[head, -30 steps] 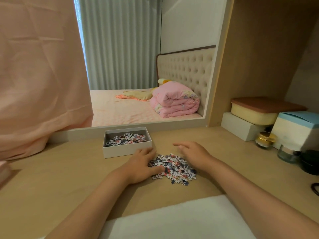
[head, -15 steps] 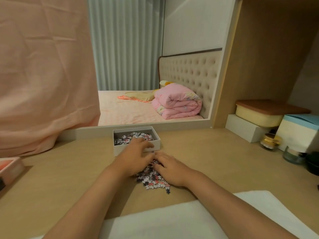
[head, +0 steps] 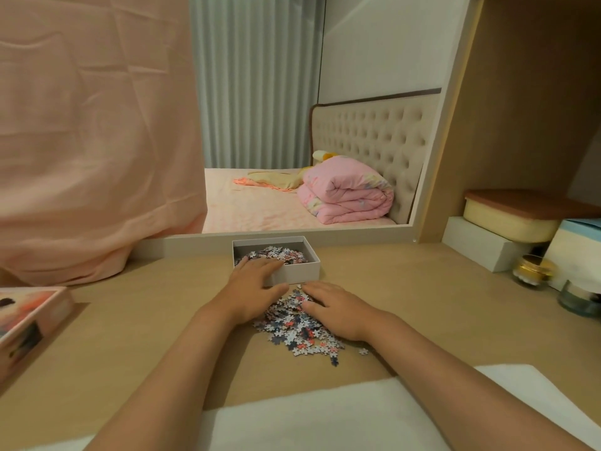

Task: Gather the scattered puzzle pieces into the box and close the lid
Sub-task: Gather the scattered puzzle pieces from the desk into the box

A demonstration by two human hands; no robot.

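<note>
Lying flat, fingers extended, left hand (head: 255, 288) overlaps the box (head: 309, 270) wall, right hand (head: 336, 310) covers puzzle pieces (head: 294, 332); neither grips anything.

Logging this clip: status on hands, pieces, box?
Left hand open, fingers over box rim. Right hand flat on pile. Box open, part filled. Likely lid far left.

Single head-worn view, wide-angle, facing forward and down (close over desk (head: 130, 336)); mirror (head: 325, 125) straight ahead.
</note>
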